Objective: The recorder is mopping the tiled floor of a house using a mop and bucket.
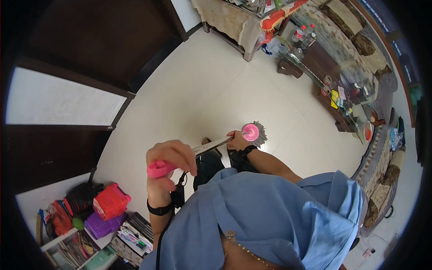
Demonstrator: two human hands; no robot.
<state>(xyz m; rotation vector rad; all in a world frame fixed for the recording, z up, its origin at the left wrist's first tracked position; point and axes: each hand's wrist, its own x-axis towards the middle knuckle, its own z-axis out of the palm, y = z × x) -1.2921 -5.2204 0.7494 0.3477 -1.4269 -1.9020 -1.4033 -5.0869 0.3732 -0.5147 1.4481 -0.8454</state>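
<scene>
A mop with a silver pole (pixel 211 146) slants across in front of my body. Its round pink head (pixel 250 132) with a grey fringe rests on the floor tiles. My left hand (pixel 168 157) is curled around the upper end, where a pink looped grip (pixel 161 168) shows between thumb and fingers. Lower down, my right hand (pixel 236 141) is closed on the pole just above the pink head. A dark strap circles each wrist.
A glass-topped coffee table (pixel 324 67) with bottles and small items stands at the right, before a patterned sofa (pixel 378 180). Dark doors (pixel 81 40) line the left. Red (pixel 111 201) and purple baskets (pixel 104 225) sit lower left. A cloth-covered table (pixel 234 24) stands ahead.
</scene>
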